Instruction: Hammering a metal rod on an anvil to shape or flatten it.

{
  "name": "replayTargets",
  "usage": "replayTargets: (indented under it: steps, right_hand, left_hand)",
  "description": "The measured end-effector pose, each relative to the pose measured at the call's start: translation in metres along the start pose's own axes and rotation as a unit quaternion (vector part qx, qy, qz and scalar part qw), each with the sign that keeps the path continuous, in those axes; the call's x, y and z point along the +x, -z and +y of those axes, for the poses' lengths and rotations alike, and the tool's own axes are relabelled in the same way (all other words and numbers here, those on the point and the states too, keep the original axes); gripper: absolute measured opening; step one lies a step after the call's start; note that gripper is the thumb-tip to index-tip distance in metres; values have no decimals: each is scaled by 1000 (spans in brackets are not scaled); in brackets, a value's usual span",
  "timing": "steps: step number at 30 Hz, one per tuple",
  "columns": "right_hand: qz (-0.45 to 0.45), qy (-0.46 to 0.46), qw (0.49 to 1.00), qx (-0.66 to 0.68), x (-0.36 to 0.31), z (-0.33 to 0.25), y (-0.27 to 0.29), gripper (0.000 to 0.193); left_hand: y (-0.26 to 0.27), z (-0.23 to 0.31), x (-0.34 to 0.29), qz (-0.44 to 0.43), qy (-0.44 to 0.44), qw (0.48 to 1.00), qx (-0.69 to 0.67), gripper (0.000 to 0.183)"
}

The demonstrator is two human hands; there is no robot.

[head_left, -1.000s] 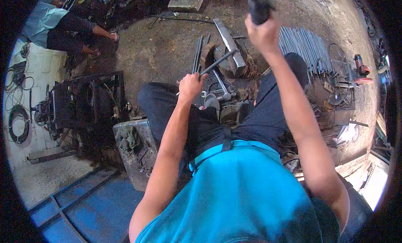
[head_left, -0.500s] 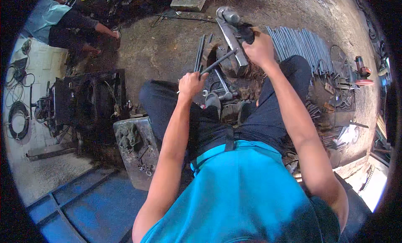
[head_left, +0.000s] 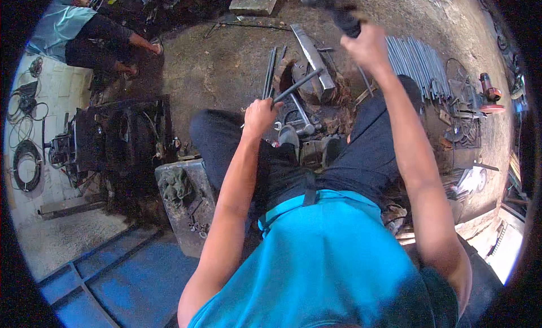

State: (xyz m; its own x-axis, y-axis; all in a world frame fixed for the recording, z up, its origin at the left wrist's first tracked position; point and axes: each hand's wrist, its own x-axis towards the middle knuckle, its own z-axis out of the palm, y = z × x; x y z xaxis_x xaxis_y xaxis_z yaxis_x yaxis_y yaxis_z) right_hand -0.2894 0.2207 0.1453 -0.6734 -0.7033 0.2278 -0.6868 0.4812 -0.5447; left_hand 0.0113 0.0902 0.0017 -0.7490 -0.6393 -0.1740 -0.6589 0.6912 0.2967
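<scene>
Steel rod (head_left: 298, 85) in the left hand (head_left: 261, 114), hammer (head_left: 330, 6) in the right hand (head_left: 367, 45): a person seated on a dirt floor (head_left: 226, 62) works metal. The left fingers are clamped round the rod's near end, and the rod slants up and away from them to rest its far end on an iron block (head_left: 311, 62) between the knees. The right fingers are closed on the hammer's dark handle, its head raised high above the block, blurred. More rods (head_left: 271, 71) lie just left of the block, a bundle of pipes (head_left: 420, 65) to the right.
</scene>
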Motion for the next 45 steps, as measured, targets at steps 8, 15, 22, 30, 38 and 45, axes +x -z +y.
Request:
replayTargets:
  steps: [8,15,22,30,38,45]
  right_hand:
    - [142,20,951,274,-15,-16,-29,29]
    - [-33,-53,996,56,-57,30,-59,38]
    - [159,43,973,164,-3,-24,12,30]
    - [-47,-107,993,-25,-87,65,-105,28]
    - [96,54,994,3,12,-12,23,32]
    - [296,112,892,323,39,-86,58,27]
  left_hand:
    - [-10,-5,6,6,10,1000,8,52]
    - [-2,-1,18,2,20,1000,4,54]
    - [-4,1,7,-3,27,1000,5,58]
    - [-5,8,14,-13,8,1000,6,60]
    - [4,10,12,-17,19,1000,-10,56]
    - [0,0,6,-13,27,1000,-8,56]
